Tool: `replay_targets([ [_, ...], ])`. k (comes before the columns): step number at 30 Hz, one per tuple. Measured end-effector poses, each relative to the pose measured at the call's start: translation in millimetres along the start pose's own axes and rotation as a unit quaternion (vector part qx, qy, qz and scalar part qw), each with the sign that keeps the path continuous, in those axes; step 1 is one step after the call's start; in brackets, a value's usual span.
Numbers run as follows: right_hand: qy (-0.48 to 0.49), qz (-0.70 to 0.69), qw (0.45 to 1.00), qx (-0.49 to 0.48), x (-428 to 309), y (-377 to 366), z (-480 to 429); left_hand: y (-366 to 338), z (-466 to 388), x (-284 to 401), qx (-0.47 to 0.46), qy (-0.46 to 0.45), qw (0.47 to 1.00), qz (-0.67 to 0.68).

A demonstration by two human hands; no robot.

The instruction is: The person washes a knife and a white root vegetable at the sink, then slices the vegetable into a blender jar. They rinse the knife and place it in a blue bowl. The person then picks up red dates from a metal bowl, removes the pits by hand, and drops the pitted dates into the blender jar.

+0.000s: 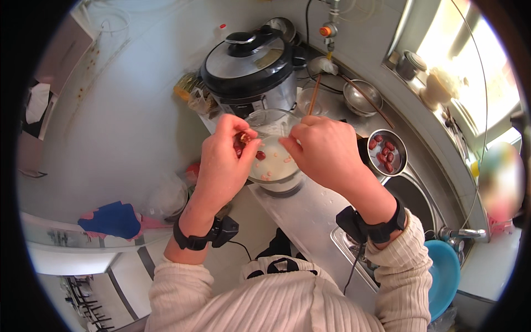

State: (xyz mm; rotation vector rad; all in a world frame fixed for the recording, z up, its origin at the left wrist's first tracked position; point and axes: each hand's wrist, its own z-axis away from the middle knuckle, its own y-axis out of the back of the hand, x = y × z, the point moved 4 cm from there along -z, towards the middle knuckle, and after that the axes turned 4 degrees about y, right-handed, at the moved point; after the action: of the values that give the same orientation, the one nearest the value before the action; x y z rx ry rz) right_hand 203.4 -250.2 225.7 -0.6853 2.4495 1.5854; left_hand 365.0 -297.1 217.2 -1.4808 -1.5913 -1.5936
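A clear glass bowl (274,169) with cloudy whitish liquid and several small pale pieces stands before me on the steel counter. My left hand (232,155) is over its left side, with torn red dates (244,139) between fingers and thumb. Just below those fingertips is a dark red piece (260,155), at the bowl's left side. Over the right side of the bowl is my right hand (325,149), its fingers bent and thumb near the forefinger; whether it holds something small I cannot tell. A steel bowl (404,159) with several whole red dates stands to the right.
Behind the glass bowl stands an electric pressure cooker (253,79). Right of it are a clear bowl (307,103), a steel bowl (361,97) and wooden chopsticks (367,101). A sink (408,199) with a faucet (464,233) and a blue basin (446,274) lie at the right.
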Motion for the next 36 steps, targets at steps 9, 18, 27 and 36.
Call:
replay_targets([
  [9,-0.053,-0.049,0.996,-0.053,9.4,-14.2,-5.3,-2.0,-21.2,-19.8,-0.121,-0.022,0.992,0.039],
  [18,-0.173,-0.248,0.953,-0.029,18.5,-0.8,15.4,-11.3,-24.6,-15.6,-0.181,0.032,0.981,0.063],
  [27,-0.199,-0.391,0.899,-0.005,27.3,-5.3,35.4,-13.7,-28.1,-12.1,-0.122,-0.067,0.987,-0.084],
  [36,-0.233,-0.469,0.851,-0.046,21.1,-11.7,43.8,-10.6,-22.1,-17.0,-0.09,0.039,0.995,0.021],
])
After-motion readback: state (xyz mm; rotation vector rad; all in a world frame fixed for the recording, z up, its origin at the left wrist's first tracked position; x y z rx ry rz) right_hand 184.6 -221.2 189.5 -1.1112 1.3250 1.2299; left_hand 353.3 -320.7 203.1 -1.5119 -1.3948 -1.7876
